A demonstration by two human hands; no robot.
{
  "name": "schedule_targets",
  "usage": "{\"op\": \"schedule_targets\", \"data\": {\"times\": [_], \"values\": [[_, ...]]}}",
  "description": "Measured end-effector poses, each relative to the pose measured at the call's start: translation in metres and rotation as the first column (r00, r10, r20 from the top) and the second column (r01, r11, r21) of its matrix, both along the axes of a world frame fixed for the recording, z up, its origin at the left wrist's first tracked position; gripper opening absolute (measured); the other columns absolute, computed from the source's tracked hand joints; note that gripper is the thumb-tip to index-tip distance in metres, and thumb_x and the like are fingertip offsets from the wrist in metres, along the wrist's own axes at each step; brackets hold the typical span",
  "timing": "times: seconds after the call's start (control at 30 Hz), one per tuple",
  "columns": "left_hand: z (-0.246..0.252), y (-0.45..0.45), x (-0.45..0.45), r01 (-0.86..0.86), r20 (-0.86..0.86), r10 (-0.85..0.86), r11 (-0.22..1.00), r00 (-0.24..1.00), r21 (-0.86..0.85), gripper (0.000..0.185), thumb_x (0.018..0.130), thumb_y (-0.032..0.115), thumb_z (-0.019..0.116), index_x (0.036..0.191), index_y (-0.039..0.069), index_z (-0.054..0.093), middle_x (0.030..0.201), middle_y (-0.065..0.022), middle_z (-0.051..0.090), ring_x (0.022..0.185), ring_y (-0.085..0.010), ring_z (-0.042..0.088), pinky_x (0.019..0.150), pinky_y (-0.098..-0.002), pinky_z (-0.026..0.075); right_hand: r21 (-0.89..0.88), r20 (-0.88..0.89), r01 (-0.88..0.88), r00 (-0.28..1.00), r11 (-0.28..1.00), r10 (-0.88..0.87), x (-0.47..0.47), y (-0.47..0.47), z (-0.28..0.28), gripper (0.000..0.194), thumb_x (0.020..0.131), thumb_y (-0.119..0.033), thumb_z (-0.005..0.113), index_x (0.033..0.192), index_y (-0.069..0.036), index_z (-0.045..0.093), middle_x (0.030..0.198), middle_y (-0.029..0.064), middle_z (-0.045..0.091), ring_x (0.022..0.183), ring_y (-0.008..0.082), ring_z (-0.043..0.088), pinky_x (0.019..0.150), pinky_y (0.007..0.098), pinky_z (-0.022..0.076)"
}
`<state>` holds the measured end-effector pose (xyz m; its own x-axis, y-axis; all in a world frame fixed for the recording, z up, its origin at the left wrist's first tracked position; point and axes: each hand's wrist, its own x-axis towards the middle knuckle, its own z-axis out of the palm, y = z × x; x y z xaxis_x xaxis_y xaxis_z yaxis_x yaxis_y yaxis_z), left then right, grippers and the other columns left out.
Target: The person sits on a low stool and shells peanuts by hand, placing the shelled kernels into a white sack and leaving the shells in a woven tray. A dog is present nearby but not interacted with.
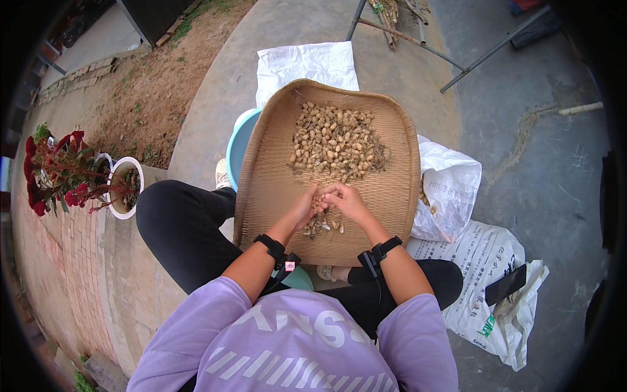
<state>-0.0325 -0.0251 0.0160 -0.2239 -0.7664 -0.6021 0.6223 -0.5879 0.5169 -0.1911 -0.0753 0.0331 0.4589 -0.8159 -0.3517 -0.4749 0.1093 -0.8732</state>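
Note:
My left hand (305,208) is cupped around a small handful of peanuts (319,202). Against its fingers rests my right hand (350,202), with thumb and fingertips drawn together over the handful; whether a peanut is pinched there is hidden. Both hands are above a woven winnowing basket (274,147) across my lap. Beyond them, in the basket's far half, lies a heap of unshelled peanuts (338,139) mixed with dry stems (382,156). Closer to me, some loose peanuts and pale shell pieces (327,226) lie under my hands.
A light-blue basin (240,139) sits partly under the basket's left side. White woven sacks lie beyond the basket (306,61) and to the right (450,181). A phone (505,284) rests on a printed sack (475,313). Potted red flowers (63,171) and a metal frame (416,41) stand farther off.

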Motion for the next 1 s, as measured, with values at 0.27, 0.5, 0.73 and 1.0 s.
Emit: {"op": "schedule_targets", "data": {"times": [0.27,0.5,0.73,1.0], "values": [[-0.02,0.012,-0.008,0.53,0.428,-0.505,0.845,0.749,0.069,0.029,0.096,0.017,0.042,0.107,-0.001,0.063,0.075,-0.0019,0.06,0.061,-0.0092,0.053,0.052,-0.0234,0.043,-0.051,-0.501,-0.207,0.852,0.977,0.154,-0.019,-0.013,-0.004,0.015,0.083,-0.009,0.062,0.098,-0.005,0.064,0.081,0.0105,0.064,0.072,0.0236,0.062,0.065,0.0358,0.0484],[-0.021,0.011,-0.012,0.319,0.12,-0.32,0.947,0.94,0.03,0.023,0.092,0.014,0.048,0.105,0.002,0.062,0.077,-0.0007,0.06,0.062,-0.0085,0.054,0.053,-0.0217,0.043,-0.533,-0.455,-0.153,0.881,0.832,-0.13,-0.031,-0.022,-0.043,0.024,0.083,-0.002,0.055,0.105,-0.007,0.062,0.099,0.0152,0.055,0.087,0.0343,0.057,0.076,0.0411,0.0476],[-0.008,0.011,-0.008,0.241,0.061,-0.243,0.97,0.968,0.047,0.021,0.094,0.027,0.051,0.092,0.009,0.06,0.072,0.0031,0.055,0.063,-0.0065,0.052,0.053,-0.0193,0.04,-0.579,-0.378,-0.045,0.9,0.814,-0.219,-0.026,-0.029,-0.041,0.021,0.083,-0.003,0.059,0.103,-0.008,0.064,0.09,0.0113,0.056,0.075,0.0265,0.057,0.068,0.0356,0.0483],[0.006,-0.005,0.0,-0.006,-0.022,0.006,1.0,1.0,0.022,0.042,0.095,0.049,0.048,0.076,0.012,0.054,0.063,0.0057,0.045,0.051,-0.0045,0.037,0.043,-0.0189,0.023,0.556,0.264,0.09,0.923,0.826,-0.279,0.013,-0.026,0.009,0.015,0.091,-0.022,0.063,0.089,-0.006,0.063,0.073,-0.0019,0.059,0.062,0.0068,0.052,0.059,0.0215,0.0471]]}}
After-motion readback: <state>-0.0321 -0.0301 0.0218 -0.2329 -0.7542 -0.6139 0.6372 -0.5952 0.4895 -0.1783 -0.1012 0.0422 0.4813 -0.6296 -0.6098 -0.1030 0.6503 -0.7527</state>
